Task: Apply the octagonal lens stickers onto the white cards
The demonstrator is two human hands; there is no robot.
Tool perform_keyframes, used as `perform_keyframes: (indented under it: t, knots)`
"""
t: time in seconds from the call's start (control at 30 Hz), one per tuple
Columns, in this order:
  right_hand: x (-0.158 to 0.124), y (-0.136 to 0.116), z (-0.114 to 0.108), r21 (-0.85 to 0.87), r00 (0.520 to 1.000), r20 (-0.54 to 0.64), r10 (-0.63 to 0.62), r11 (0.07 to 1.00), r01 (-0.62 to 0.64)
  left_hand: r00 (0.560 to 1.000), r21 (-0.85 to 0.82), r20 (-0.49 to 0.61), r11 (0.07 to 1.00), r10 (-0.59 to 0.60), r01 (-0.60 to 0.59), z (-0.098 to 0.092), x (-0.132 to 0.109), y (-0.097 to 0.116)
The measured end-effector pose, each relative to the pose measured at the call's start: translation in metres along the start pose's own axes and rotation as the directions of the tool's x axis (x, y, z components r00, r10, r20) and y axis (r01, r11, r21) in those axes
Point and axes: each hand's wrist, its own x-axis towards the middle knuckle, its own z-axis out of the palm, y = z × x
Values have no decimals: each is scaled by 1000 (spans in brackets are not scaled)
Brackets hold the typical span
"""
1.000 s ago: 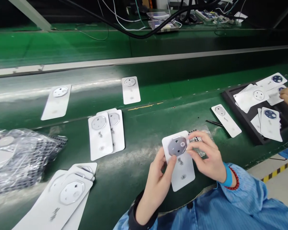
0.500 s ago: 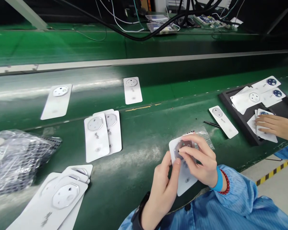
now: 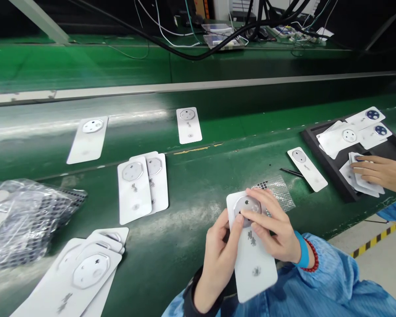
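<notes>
A white panel (image 3: 255,264) with rounded corners and a grey octagonal ring at its top is held over the bench's near edge. My left hand (image 3: 219,255) grips its left edge, thumb on the front beside the ring. Fingers of my right hand (image 3: 273,224) are bent over the ring, fingertips touching its lower part near small dark holes; whether they pinch a small piece is hidden. Behind my right hand lies a clear sheet (image 3: 280,193) with small black dots.
Stacked white panels (image 3: 92,268) and a plastic bag (image 3: 20,220) lie left, more panels (image 3: 133,189) nearer the middle. Two panels lie on the belt (image 3: 189,125). At right are a dark tray (image 3: 345,185), a thin black tool (image 3: 292,172) and another person's hand (image 3: 381,171).
The held panel has moved a little left and down toward me, showing more of its face. Both hands have shifted with it. Both panels on the belt have moved right.
</notes>
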Motion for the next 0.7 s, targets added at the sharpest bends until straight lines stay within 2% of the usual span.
perform_keyframes:
  t: [0.1,0.17,0.2,0.3,0.33,0.37,0.4,0.43,0.47,0.5,0.53,0.6,0.7]
  knots:
    - [-3,1,-5,159,991,-55,118,981,-108,995,-47,-82,997,-63,59,-2,4,-2]
    - [-8,-1,-4,216,966,-83,246,951,-224,981,-66,-163,993,-106,96,-5,6,-6]
    - [-12,-2,-2,269,947,-60,315,919,-288,970,-70,-208,991,-124,112,-6,7,-9]
    - [-23,-2,8,459,852,205,481,722,-518,937,-38,-314,988,-154,150,-4,16,-19]
    - [-26,2,9,483,809,279,517,653,-584,942,-25,-294,986,-163,162,-1,21,-22]
    - [-28,9,7,480,774,298,559,613,-628,954,-19,-250,986,-163,163,2,26,-24]
    - [-30,18,0,442,747,235,622,616,-652,971,-22,-186,988,-152,150,6,31,-26]
    - [-33,28,-12,376,725,94,683,650,-661,985,-30,-113,991,-130,128,9,35,-28]
    - [-36,40,-30,291,697,-84,712,687,-666,993,-37,-55,994,-101,99,11,38,-29]
    - [-39,52,-54,171,646,-299,702,706,-688,997,-35,-31,997,-70,69,11,41,-30]
    - [-42,65,-81,100,590,-438,678,689,-718,999,-21,-31,999,-45,44,10,42,-31]
    - [-50,91,-141,38,502,-587,635,641,-767,998,41,-53,999,-31,33,4,46,-36]
    - [-62,127,-218,-57,396,-707,586,511,-857,993,87,-117,995,-31,41,-5,51,-44]
